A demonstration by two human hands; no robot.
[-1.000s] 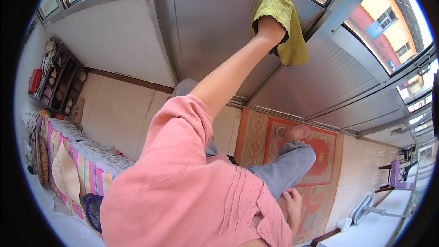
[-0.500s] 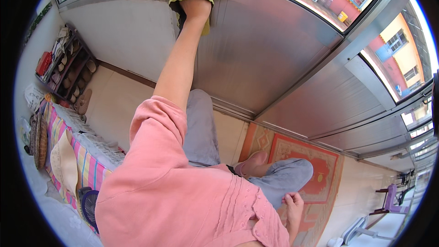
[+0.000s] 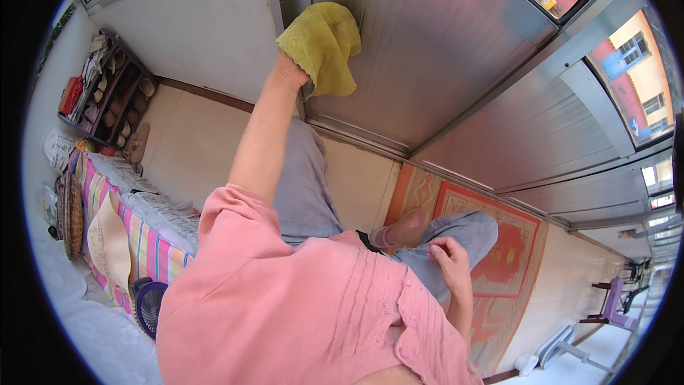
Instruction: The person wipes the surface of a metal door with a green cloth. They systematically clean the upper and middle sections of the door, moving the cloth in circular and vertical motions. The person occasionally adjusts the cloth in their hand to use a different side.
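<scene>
A yellow-green cloth [image 3: 324, 46] is draped over my left hand [image 3: 289, 71] and hides its fingers. My left arm stretches up and forward, holding the cloth at the lower metal panel of a door [image 3: 413, 50], close to its left edge. Whether the cloth presses on the metal cannot be told. My right hand [image 3: 449, 260] hovers by my bent right knee, its fingers loosely curled and nothing visible in them. I wear a pink top with rolled sleeves and grey trousers [image 3: 303, 185].
A shoe rack [image 3: 114, 93] stands at the far left. Along the left side are a striped cover [image 3: 153, 242], a pale hat [image 3: 110, 239] and a purple fan [image 3: 147, 306]. A red patterned rug [image 3: 491, 257] lies right of my legs. A purple chair [image 3: 616, 303] stands at the right.
My left hand has come down the metal panel with the cloth, from just under the window. My right hand has shifted slightly up and its fingers have turned. The whole view has tilted downward.
</scene>
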